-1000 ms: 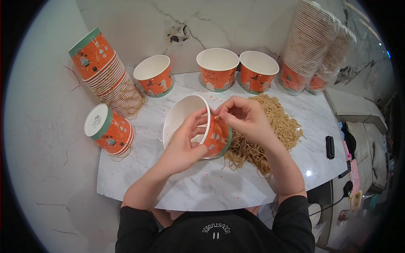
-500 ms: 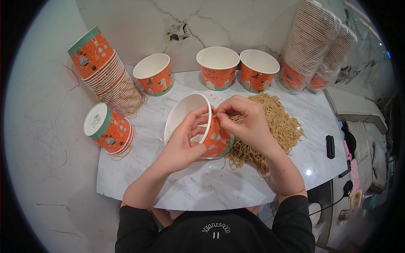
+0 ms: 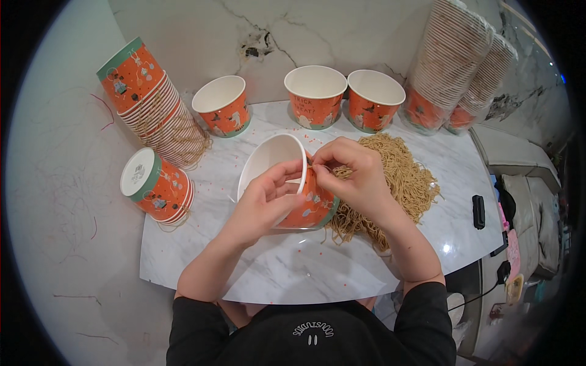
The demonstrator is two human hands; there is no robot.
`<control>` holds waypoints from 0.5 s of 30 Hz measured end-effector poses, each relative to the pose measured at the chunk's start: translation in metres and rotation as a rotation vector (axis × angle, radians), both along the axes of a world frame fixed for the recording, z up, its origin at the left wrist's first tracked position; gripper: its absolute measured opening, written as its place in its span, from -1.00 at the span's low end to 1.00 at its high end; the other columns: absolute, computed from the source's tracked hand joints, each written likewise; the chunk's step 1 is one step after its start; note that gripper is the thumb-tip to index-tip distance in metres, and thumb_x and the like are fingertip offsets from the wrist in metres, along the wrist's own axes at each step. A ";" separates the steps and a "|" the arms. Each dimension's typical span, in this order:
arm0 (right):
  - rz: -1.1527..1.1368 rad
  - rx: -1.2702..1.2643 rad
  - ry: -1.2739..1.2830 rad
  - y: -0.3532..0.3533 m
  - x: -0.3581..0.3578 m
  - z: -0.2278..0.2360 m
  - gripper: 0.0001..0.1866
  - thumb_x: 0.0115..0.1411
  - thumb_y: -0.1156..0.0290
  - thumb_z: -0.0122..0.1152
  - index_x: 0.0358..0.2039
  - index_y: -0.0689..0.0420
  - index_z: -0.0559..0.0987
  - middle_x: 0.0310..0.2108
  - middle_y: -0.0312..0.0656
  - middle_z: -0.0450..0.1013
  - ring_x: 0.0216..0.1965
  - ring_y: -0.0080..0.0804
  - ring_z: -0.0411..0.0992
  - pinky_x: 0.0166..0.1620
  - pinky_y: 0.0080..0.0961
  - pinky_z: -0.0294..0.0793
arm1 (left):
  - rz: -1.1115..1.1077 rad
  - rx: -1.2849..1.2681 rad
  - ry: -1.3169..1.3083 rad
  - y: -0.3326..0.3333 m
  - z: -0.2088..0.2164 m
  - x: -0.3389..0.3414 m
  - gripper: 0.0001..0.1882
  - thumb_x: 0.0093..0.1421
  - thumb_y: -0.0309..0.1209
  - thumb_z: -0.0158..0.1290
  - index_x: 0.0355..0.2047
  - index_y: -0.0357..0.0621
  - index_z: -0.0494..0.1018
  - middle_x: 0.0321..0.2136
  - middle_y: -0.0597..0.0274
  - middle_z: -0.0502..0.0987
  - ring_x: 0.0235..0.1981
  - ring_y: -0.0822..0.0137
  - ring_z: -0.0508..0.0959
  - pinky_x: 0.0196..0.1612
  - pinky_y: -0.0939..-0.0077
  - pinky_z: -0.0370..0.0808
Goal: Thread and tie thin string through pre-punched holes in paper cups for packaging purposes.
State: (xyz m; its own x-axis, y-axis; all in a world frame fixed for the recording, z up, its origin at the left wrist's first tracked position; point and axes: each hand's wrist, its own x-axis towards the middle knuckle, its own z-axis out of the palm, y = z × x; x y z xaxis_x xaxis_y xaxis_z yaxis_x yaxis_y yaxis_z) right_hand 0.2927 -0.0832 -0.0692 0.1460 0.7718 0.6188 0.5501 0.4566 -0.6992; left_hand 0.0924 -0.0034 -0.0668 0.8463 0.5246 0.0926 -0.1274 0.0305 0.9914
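Observation:
An orange paper bucket [image 3: 314, 204] with a white inside and green base lies tilted on the table, its mouth turned to my left. My left hand [image 3: 267, 198] grips its rim, with fingers inside the mouth and the thumb by the outer wall. Against the outer wall just under the rim, my right hand [image 3: 354, 174] is pinched closed on a tan cord [image 3: 343, 172]; its end is mostly hidden by the fingers. Beside and partly under my right forearm spreads a large heap of tan cords [image 3: 400, 177].
Three upright paper buckets [image 3: 221, 110] stand along the back wall. At left lean a tall nested stack [image 3: 162, 116] with cords hanging from it and a shorter upturned stack [image 3: 160, 189]. Plastic-wrapped stacks [image 3: 448, 67] rise at back right. A black object [image 3: 478, 211] lies near the right edge.
My left thumb has moved up toward the bucket's rim. The right hand's pinch has barely shifted, and the bucket stays in place.

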 end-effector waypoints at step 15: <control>0.135 -0.071 -0.013 0.001 -0.007 -0.007 -0.89 0.14 0.55 0.34 -0.32 0.29 0.63 -0.37 -0.12 0.56 -0.37 -0.33 0.60 -0.26 -0.45 0.59 | 0.161 -0.010 0.062 0.018 -0.010 -0.003 -0.81 0.31 -0.54 0.19 -0.14 -0.44 0.58 -0.23 0.10 0.68 -0.24 0.43 0.69 -0.14 0.61 0.65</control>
